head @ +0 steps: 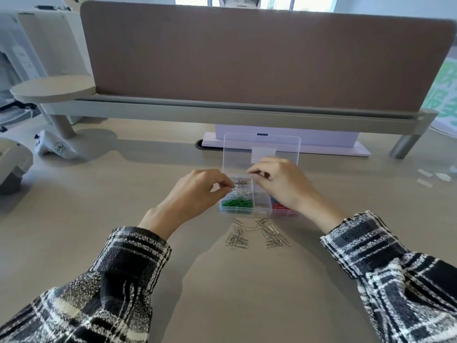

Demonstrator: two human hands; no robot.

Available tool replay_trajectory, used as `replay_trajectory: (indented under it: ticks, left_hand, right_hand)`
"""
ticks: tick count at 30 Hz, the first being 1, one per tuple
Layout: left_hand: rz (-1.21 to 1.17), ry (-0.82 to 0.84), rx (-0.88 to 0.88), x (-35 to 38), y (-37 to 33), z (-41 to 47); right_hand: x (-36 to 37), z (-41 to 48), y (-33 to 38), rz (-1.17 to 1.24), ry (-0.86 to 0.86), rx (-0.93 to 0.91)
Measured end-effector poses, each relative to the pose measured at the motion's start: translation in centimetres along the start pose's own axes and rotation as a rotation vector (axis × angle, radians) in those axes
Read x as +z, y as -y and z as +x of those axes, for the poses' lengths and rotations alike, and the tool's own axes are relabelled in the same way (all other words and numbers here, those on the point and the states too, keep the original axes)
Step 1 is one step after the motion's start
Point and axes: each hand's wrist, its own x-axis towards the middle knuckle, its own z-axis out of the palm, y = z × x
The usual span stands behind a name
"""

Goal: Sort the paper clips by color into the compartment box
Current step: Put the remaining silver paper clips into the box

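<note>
Head view. A clear plastic compartment box is sitting on the beige desk, centred ahead of the person. Its long axis is running left to right. Its transparent lid is standing open and upright on the far side.

Green paper clips are filling the near-left compartment and white paper clips the one behind it. Silver clips are lying in the far-left one. Red paper clips are showing in the near-right compartment, partly behind the right wrist.

A scatter of loose silver paper clips is lying flat on the desk just in front of the box. They are pointing many ways, most with their long axes slanting near to far.

The left hand is reaching in from the left, knuckles up, with its fingers curled and their tips drawn together over the far-left compartment. The right hand is arching over the right half of the box, thumb and forefinger narrowed to a pinch near the lid's base. I cannot tell whether either pinch is holding a clip. Both forearms are in black-and-white plaid sleeves.

A brown fabric partition panel is standing across the far edge of the desk.
</note>
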Motion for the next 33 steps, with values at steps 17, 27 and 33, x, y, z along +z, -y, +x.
replay_trajectory:
  ticks: [17,27,33]
  left_hand:
    - [0.105,0.288,0.017,0.4,-2.0,-5.7]
    - [-0.012,0.236,0.013,0.8,-2.5,-5.1]
    - [0.002,0.271,-0.022,0.3,-1.6,-5.2]
  right_hand:
    - [-1.5,-9.8,1.1,-0.068,0.309,0.057]
    - [-1.4,-9.2,1.5,0.139,0.229,0.092]
    - [-2.4,-8.6,1.0,0.005,0.355,0.092]
